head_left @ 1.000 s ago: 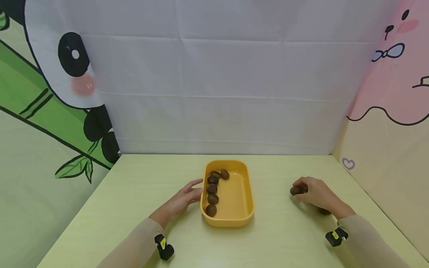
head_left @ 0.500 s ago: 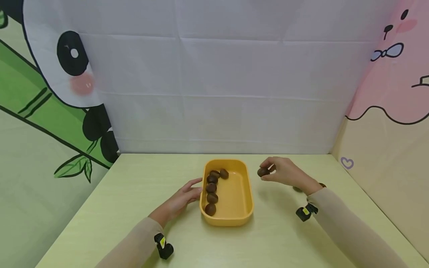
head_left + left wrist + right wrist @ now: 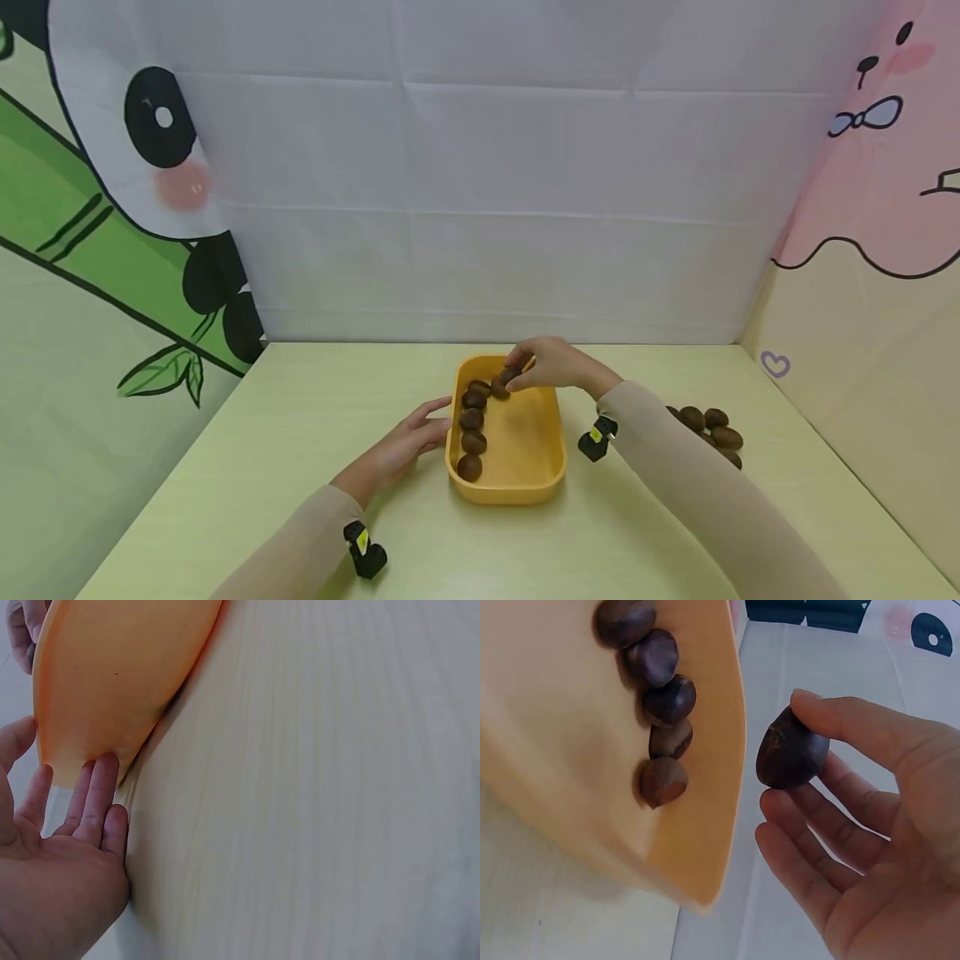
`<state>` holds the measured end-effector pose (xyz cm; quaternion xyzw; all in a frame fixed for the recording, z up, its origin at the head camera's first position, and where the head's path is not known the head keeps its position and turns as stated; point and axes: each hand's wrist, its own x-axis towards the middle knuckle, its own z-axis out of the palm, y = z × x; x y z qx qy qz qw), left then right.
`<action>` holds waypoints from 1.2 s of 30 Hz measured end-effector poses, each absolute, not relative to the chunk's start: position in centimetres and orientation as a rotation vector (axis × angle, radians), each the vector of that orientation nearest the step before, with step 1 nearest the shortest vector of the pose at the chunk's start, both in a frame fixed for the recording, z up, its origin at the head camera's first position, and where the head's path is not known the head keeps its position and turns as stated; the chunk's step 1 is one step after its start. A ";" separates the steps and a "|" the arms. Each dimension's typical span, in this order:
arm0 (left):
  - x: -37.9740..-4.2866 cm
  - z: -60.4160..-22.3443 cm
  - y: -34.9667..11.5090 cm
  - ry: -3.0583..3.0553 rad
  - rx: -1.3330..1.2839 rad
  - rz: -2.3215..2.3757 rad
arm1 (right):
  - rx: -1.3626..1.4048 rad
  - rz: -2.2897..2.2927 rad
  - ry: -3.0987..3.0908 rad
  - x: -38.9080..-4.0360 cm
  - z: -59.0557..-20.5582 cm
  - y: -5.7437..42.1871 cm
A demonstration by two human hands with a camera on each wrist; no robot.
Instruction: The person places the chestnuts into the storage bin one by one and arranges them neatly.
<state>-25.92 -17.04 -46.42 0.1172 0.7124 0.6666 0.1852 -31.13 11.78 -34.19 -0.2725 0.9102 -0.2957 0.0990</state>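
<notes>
Held chestnut [image 3: 791, 754]: since its shell looks smooth and glossy, it is probably light, hard and somewhat slippery; it hangs over the far end of the yellow tray [image 3: 517, 493].
Right hand [image 3: 558, 364]: its grip pinches that chestnut between thumb and fingers; the broad flanks seem the surest hold.
Left hand [image 3: 405, 446]: loosely spread, fingertips against the tray's outer wall, grasping nothing.
Loose chestnuts [image 3: 726, 438]: clustered on the worktop [image 3: 300, 400], likely prone to roll.
</notes>
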 end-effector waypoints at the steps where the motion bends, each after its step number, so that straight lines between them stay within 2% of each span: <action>1: -25.9 -46.5 -17.1 2.005 0.334 1.879 | -0.781 -0.880 2.682 -31.3 -34.3 11.4; 15: -25.9 -46.7 -17.1 2.008 0.324 1.876 | -0.497 -0.929 2.583 -32.9 -38.1 8.5; 29: -25.6 -46.1 -17.1 2.005 0.336 1.877 | -0.421 -0.754 2.738 -32.7 -39.9 7.1; 36: -25.6 -46.3 -17.1 2.005 0.338 1.880 | -0.353 -0.846 2.736 -32.6 -40.5 7.1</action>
